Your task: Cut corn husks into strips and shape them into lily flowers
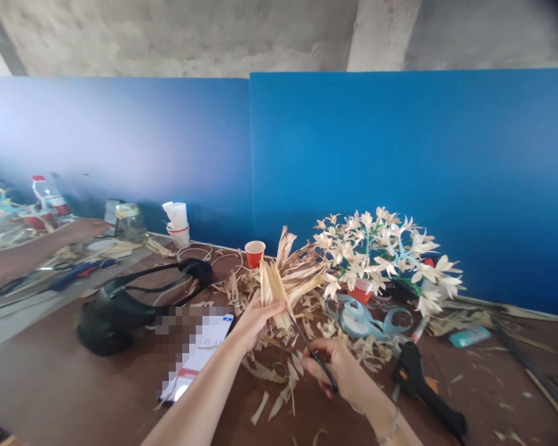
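Observation:
My left hand (259,319) pinches a pale dried corn husk (273,286) with the thumb across its front. In my right hand (332,365) is a pair of black-handled scissors (324,367), whose blades point up and left to the lower edge of the husk. Whether the blades touch the husk, I cannot tell. More dried husks (302,263), brown and fanned out, lie just behind. Cut husk scraps (283,384) are scattered on the brown table under both hands.
Husk flowers (376,248) stand at the right behind a blue ribbon roll (356,319). A black glue gun (423,387) lies by my right forearm. Left are a phone (198,359), a black headset (121,310) and an orange paper cup (255,253). Another person's arm (41,248) reaches in far left.

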Demonstrator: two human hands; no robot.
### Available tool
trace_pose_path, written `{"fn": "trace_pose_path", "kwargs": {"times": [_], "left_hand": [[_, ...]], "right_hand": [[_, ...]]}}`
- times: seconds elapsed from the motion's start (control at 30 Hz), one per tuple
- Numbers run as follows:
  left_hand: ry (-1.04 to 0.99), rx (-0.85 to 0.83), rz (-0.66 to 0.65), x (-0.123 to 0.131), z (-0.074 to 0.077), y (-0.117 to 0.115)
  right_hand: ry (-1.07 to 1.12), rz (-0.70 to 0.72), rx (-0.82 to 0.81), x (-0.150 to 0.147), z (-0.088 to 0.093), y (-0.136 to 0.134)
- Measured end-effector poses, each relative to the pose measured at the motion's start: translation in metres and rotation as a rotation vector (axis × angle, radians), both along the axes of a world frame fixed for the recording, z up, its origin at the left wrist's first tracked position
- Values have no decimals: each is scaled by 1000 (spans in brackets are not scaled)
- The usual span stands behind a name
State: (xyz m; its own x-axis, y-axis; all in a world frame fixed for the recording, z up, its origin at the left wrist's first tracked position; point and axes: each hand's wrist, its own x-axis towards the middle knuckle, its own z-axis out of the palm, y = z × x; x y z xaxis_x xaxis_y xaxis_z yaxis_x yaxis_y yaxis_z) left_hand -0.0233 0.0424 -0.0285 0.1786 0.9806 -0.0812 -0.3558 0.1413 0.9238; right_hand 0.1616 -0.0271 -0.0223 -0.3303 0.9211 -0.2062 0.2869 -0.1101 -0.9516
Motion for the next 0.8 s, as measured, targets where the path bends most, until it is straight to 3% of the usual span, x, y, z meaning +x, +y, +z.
{"fn": "trace_pose_path", "kwargs": {"times": [0.37, 0.5, 0.67, 0.8], "left_hand": [[72, 0, 9, -2, -1, 2], [73, 12, 8, -2, 1, 1], [65, 41, 52, 0, 2, 1], [68, 53, 67, 2, 2, 0]], "right_hand": [[-73, -7, -36, 0, 18, -4], [-24, -8, -53, 2, 9, -2], [74, 102, -36, 7, -8, 1], [74, 130, -29, 7, -8, 0]]}}
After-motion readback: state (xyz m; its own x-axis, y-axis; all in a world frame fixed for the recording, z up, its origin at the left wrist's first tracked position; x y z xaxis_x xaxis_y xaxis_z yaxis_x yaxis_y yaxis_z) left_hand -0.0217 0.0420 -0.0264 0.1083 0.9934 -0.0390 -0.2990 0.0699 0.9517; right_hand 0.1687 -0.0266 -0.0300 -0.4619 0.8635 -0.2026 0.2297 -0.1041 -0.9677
